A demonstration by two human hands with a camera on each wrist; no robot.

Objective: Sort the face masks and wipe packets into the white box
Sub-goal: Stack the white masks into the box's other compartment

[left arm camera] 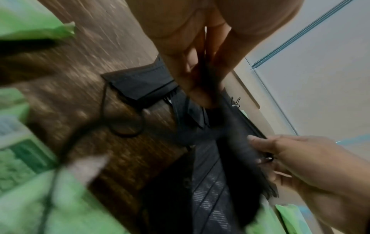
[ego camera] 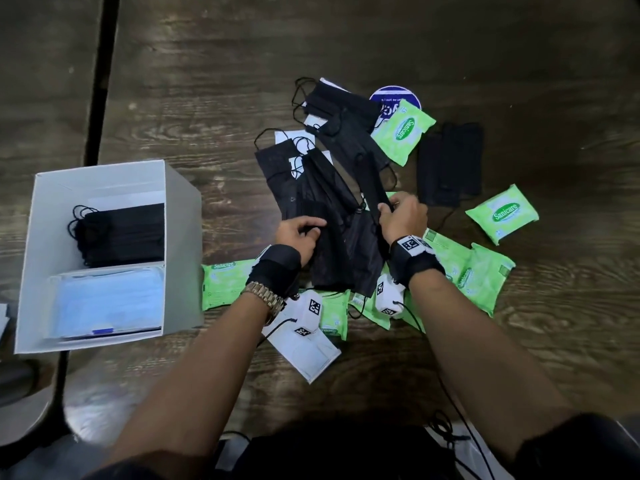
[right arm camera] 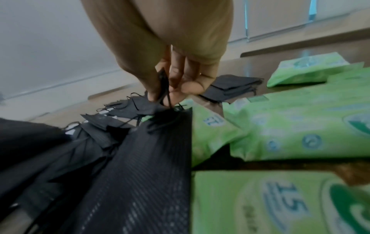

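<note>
A dark wood-grain table carries a white box at left, scattered black masks centre, green wipe packets lower right, and perhaps a white mask below.

Dark wood-grain table; black seam at left; pale wall behind

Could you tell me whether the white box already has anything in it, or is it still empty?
Partly filled. The white box holds a stack of black masks in its far section and blue masks in its near one; no wipe packets show inside.
</note>
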